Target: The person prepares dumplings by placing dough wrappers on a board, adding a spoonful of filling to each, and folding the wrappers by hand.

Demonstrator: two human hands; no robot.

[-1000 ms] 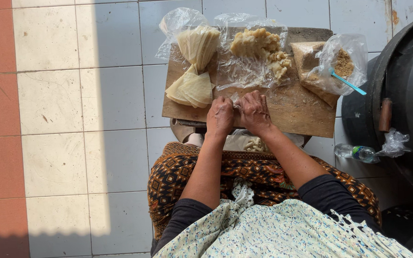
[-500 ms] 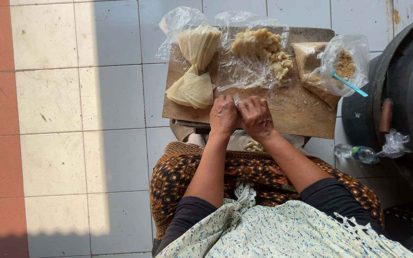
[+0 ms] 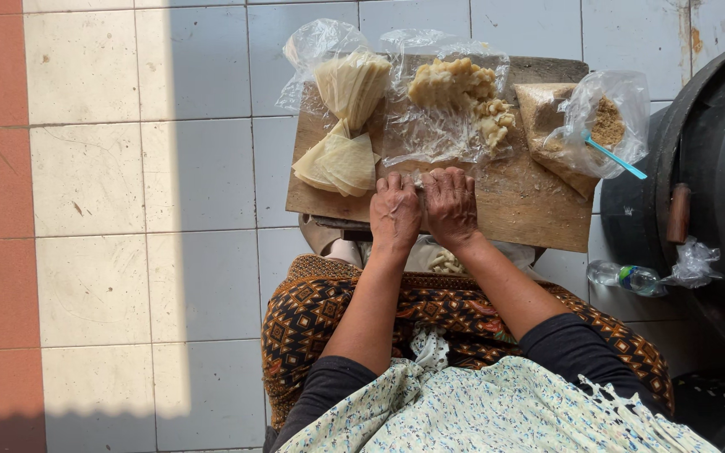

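- I see my left hand (image 3: pixel 394 211) and right hand (image 3: pixel 451 205) pressed together on the brown wooden board (image 3: pixel 513 197); whether either grip clenches anything, I cannot tell.
- Pale folded wrappers (image 3: pixel 339 161) lie just left; clear plastic with yellow filling (image 3: pixel 451 92) lies beyond.

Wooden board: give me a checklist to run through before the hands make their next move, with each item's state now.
1. Both hands on the wooden board: ok; left hand and right hand rest side by side at its near edge.
2. Something in the grip: cannot tell, fingers cover it.
3. Stack of pale wrappers close to the left hand: ok.
4. Filling on its plastic sheet: ok.
5. Blue spoon in the bag: ok.
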